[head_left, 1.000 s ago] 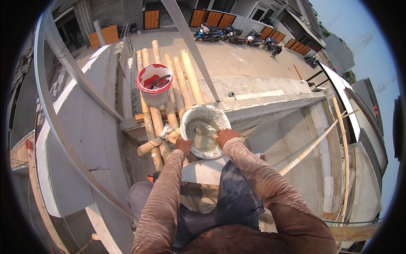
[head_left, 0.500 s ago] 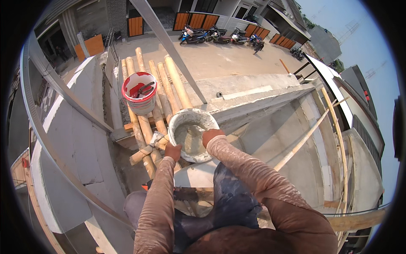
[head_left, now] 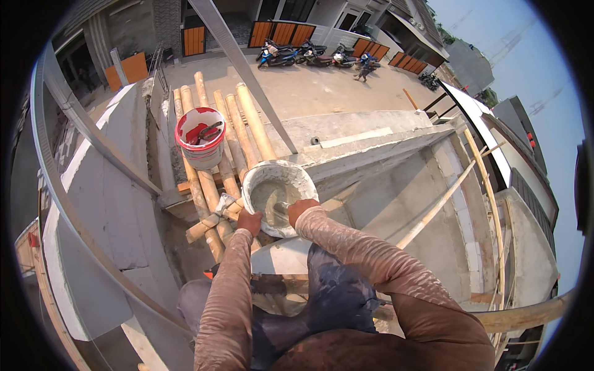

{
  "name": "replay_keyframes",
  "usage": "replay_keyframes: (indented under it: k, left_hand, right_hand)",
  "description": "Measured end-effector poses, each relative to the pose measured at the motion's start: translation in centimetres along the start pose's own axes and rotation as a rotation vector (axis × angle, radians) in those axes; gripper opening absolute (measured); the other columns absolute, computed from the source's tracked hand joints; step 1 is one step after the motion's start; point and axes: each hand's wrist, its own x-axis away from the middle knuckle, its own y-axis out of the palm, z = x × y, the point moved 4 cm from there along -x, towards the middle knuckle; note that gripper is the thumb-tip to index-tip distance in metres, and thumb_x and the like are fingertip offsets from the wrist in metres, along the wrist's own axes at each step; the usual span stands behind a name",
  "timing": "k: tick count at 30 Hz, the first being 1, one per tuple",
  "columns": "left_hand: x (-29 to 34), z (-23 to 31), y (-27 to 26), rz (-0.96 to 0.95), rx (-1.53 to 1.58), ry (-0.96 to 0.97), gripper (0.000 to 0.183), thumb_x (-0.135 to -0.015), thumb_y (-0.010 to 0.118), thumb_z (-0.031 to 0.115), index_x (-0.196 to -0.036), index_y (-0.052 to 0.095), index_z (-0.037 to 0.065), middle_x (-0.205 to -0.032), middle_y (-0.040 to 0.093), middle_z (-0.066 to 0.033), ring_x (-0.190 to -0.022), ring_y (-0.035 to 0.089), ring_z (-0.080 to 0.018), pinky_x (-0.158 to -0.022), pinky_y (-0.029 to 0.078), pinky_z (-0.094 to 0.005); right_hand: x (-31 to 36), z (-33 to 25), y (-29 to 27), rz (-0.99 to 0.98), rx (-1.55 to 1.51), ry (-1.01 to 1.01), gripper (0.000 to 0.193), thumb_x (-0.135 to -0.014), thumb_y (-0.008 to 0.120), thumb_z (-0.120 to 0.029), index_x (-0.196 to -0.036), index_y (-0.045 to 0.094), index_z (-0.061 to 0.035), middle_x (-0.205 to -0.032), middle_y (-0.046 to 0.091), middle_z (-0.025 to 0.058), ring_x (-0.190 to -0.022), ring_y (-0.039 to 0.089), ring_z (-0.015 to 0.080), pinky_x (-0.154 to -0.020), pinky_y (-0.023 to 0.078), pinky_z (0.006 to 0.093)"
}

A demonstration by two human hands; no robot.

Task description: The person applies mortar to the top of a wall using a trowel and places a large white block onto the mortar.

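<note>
A white bucket point(head_left: 304, 175) smeared with grey mortar point(head_left: 266, 193) stands in front of me at the edge of the bamboo poles. My left hand point(head_left: 250, 222) grips its near-left rim, fingers closed. Over the near-right side, my right hand point(head_left: 300, 210) is closed round the handle of a trowel point(head_left: 281, 209), whose blade reaches into the wet mix; the mortar partly hides it. Farther left, a second bucket point(head_left: 201, 154), white with a red rim, rests on the poles with hand tools point(head_left: 210, 131) inside.
Bamboo poles point(head_left: 255, 120) form the platform ahead. A slanting metal post point(head_left: 247, 80) rises beyond the bucket. Block walls point(head_left: 102, 204) flank the left, and a concrete ledge point(head_left: 371, 145) runs right above a deep recess point(head_left: 396, 191). Below, motorbikes point(head_left: 315, 54) and a walking person point(head_left: 366, 67) are on the street.
My right hand has moved slightly left and down over the bucket with the trowel, whose blade now sits nearer the rim. My left hand keeps its hold. The view has shifted a little.
</note>
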Motion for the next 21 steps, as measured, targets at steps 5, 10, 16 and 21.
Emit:
replay_keyframes:
  k: [5, 10, 16, 21]
  left_hand:
    - [0.8, 1.8, 2.6, 0.021, 0.002, -0.044, 0.042, -0.079, 0.066, 0.021, -0.113, 0.064, -0.004, -0.102, 0.07, -0.0254, -0.1, 0.068, -0.0399, -0.086, 0.053, -0.0424]
    - [-0.6, -0.5, 0.5, 0.014, -0.034, -0.111, 0.045, -0.079, 0.067, 0.023, -0.114, 0.062, -0.005, -0.102, 0.069, -0.0278, -0.1, 0.067, -0.0414, -0.086, 0.053, -0.0439]
    - [0.3, 1.2, 0.7, 0.045, -0.018, -0.013, 0.047, -0.079, 0.07, 0.024, -0.116, 0.062, -0.004, -0.104, 0.07, -0.0261, -0.102, 0.068, -0.0399, -0.087, 0.053, -0.043]
    - [0.6, 1.2, 1.1, 0.066, -0.052, -0.031, 0.043, -0.079, 0.07, 0.024, -0.113, 0.065, -0.002, -0.105, 0.07, -0.0258, -0.103, 0.068, -0.0378, -0.088, 0.053, -0.0424]
  right_hand:
    - [-2.0, 3.1, -1.3, 0.165, -0.102, 0.048, 0.027, -0.091, 0.056, -0.023, -0.105, 0.075, -0.0095, -0.106, 0.073, 0.0151, -0.098, 0.072, 0.0304, -0.085, 0.057, 0.042]
    - [-2.2, 1.0, -2.2, -0.017, 0.147, 0.009, 0.028, -0.091, 0.057, -0.022, -0.108, 0.074, -0.0084, -0.111, 0.072, 0.0154, -0.104, 0.07, 0.0299, -0.087, 0.056, 0.042]
    - [-2.7, 0.8, -2.6, 0.054, -0.029, -0.04, 0.028, -0.091, 0.056, -0.022, -0.107, 0.074, -0.0086, -0.109, 0.073, 0.016, -0.102, 0.07, 0.0299, -0.087, 0.056, 0.0416]
    - [-3.1, 2.8, -1.9, 0.075, 0.068, 0.026, 0.029, -0.091, 0.056, -0.024, -0.108, 0.073, -0.0086, -0.108, 0.073, 0.0163, -0.101, 0.071, 0.0299, -0.086, 0.056, 0.0427]
